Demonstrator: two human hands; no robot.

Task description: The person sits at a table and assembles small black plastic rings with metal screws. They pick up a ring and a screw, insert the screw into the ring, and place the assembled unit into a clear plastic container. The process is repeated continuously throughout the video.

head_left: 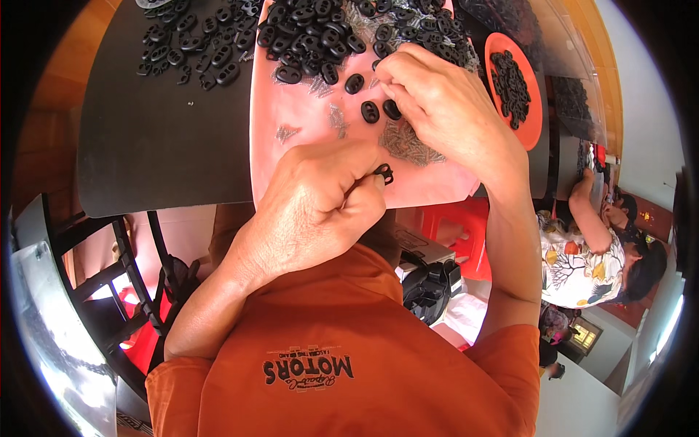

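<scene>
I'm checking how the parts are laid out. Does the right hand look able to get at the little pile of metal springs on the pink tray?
Probably yes. The right hand hovers right above the spring pile on the pink tray, and nothing lies between them. The left hand sits lower, pinching a black plastic piece.

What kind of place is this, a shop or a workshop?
Probably a small assembly workshop: heaps of black plastic pieces and small metal springs cover a pink tray, and another person works nearby.
</scene>
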